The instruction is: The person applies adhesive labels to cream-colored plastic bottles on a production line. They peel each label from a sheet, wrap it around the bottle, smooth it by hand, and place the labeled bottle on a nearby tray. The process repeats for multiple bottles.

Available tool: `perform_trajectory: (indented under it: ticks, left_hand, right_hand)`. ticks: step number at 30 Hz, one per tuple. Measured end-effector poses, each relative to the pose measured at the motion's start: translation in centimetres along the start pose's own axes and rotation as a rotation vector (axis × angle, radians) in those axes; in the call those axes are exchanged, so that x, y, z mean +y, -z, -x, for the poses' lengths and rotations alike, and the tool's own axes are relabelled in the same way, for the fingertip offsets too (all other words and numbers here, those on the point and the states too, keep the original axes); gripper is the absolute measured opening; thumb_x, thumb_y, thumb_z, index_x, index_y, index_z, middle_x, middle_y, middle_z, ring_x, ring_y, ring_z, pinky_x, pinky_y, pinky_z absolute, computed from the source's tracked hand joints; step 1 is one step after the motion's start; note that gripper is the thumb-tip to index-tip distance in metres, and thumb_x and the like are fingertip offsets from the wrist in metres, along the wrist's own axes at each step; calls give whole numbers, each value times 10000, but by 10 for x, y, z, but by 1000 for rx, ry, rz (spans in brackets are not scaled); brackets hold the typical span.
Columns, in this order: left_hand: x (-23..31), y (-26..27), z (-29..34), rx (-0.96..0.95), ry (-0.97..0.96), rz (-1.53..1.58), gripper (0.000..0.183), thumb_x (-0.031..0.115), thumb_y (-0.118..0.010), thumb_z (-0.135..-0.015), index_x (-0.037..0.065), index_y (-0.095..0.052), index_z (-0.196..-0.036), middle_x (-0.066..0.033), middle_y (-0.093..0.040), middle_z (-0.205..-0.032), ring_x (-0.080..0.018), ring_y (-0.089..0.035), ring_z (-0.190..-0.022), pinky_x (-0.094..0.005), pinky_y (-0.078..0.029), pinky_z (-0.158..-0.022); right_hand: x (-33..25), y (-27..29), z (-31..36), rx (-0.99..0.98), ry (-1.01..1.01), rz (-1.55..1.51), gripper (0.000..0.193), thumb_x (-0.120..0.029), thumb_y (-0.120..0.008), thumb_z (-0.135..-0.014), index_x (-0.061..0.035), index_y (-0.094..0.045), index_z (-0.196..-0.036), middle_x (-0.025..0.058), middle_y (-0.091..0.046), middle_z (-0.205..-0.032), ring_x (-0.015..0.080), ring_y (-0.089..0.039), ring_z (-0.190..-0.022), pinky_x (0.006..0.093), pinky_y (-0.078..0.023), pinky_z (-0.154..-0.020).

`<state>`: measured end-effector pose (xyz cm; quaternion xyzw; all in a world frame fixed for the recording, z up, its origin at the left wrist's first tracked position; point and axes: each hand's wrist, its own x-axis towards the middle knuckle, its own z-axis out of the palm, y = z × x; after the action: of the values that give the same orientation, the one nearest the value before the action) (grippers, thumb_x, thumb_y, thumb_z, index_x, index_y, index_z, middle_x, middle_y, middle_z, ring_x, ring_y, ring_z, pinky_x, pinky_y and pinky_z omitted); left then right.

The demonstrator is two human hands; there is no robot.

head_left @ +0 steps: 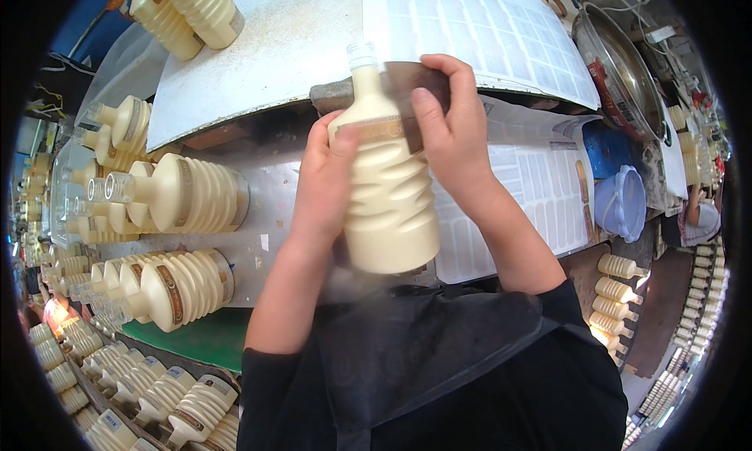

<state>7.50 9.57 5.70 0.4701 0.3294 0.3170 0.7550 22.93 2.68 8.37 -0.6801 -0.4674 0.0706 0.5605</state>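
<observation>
A cream-coloured ribbed bottle [389, 193] stood upright in the middle of the view, held up over the near edge of a pale worktable [258, 44], its clear neck and cap pointing to the far side. The left hand [323, 186] gripped its left flank, fingers pressed together along the ribs and the thumb laid on a tan band label [377, 129] that ran round the bottle's shoulder. The right hand [450, 134] came over the right side of the shoulder, its fingers curled close together and pressing a dark brown strip against the bottle just above and beside the band. Both forearms rose from dark sleeves at the near edge. Behind the bottle, on the far part of the table, lay a white sheet of peel-off labels [478, 28], and a second sheet of the same kind [540, 193] lay to the right, partly under the right forearm. To the left, more bottles of the same kind lay on their sides in groups [188, 196], several already wearing tan bands, with further rows nearer and lower left [157, 388]. At far right sat a round metal basin [619, 71], a pale blue plastic bucket [623, 204] below it, and another row of lying bottles [615, 302] near right.
</observation>
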Motion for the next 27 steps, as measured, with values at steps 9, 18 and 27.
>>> perform_trajectory:
  ticks: [9,18,27]
  left_hand:
    - [-7,4,-1,-25,-65,123,432,377,-412,-1133,26,-519,-1361,-91,-650,-1224,-141,-625,-1087,-319,-514,-976]
    - [2,0,11,-83,51,90,453,376,-480,-1101,16,-503,-1376,-103,-623,-1262,-142,-611,-1113,-322,-504,-989]
    - [5,-10,23,-80,18,156,490,373,-350,-1137,38,-431,-1485,-106,-593,-1321,-156,-606,-1161,-335,-510,-999]
  right_hand:
    - [21,14,-6,-27,-52,-43,391,-149,-550,-978,8,-497,-1332,221,-609,-1295,352,-593,-1216,423,-442,-1063]
    - [2,11,-9,-98,-199,-79,357,-93,-559,-993,5,-527,-1335,105,-607,-1244,171,-569,-1153,316,-457,-1028]
    - [-41,-13,-11,-169,165,208,368,-100,-494,-984,44,-468,-1322,281,-581,-1286,461,-585,-1160,484,-463,-1020]
